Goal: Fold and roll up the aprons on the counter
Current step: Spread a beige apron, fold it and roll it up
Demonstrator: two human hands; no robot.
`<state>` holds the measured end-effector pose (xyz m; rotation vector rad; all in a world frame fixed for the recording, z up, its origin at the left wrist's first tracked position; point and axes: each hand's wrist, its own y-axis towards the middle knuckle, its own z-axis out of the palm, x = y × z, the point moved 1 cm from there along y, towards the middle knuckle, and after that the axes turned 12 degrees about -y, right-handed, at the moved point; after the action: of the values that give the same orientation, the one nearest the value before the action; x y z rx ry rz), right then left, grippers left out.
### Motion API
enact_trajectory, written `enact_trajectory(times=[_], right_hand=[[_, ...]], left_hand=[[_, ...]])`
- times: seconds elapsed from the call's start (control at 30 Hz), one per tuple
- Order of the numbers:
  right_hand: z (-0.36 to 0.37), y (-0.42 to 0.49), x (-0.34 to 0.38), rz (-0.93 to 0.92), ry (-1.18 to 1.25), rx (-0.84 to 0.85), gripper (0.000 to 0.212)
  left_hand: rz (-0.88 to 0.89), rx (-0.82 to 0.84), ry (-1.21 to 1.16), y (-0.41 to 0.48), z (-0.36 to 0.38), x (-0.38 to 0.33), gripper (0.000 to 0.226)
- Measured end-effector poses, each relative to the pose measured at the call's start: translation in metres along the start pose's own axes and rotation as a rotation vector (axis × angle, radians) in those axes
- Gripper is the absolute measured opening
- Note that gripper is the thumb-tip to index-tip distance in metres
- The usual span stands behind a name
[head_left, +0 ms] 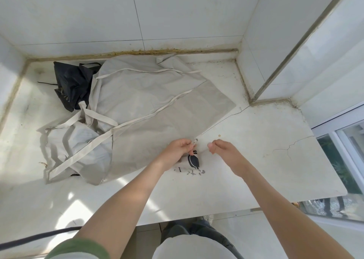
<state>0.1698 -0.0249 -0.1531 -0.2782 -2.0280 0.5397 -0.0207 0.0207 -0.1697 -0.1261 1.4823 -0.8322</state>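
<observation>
Beige apron (157,105) is lying spread on the worktop (275,121), at eleven o'clock from the left hand (178,150) and right hand (222,150), whose fingers are seemingly both pinching a white printed cloth (194,160).

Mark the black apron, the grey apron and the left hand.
black apron (72,83): head view, crumpled middle.
grey apron (157,101): head view, flat middle panel.
left hand (177,150): head view, back of the hand.

The counter (266,170) is free at right; a grey apron (147,93) and black apron (72,81) cover centre and upper left.
</observation>
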Motion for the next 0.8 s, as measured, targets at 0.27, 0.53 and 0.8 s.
enact_trajectory(times=[0.27, 0.53, 0.8], right_hand=[[0.036, 0.004, 0.019, -0.154, 0.141, 0.125, 0.026], [0.045, 0.008, 0.016, -0.133, 0.022, 0.054, 0.021], [0.040, 0.010, 0.004, 0.062, 0.071, 0.036, 0.010]], left_hand=[[0.053, -0.002, 0.072, -0.003, 0.005, 0.007, 0.034], [0.033, -0.028, 0.194, -0.002, 0.005, 0.014, 0.036], [0.014, -0.038, 0.034, -0.008, 0.001, 0.005, 0.040]])
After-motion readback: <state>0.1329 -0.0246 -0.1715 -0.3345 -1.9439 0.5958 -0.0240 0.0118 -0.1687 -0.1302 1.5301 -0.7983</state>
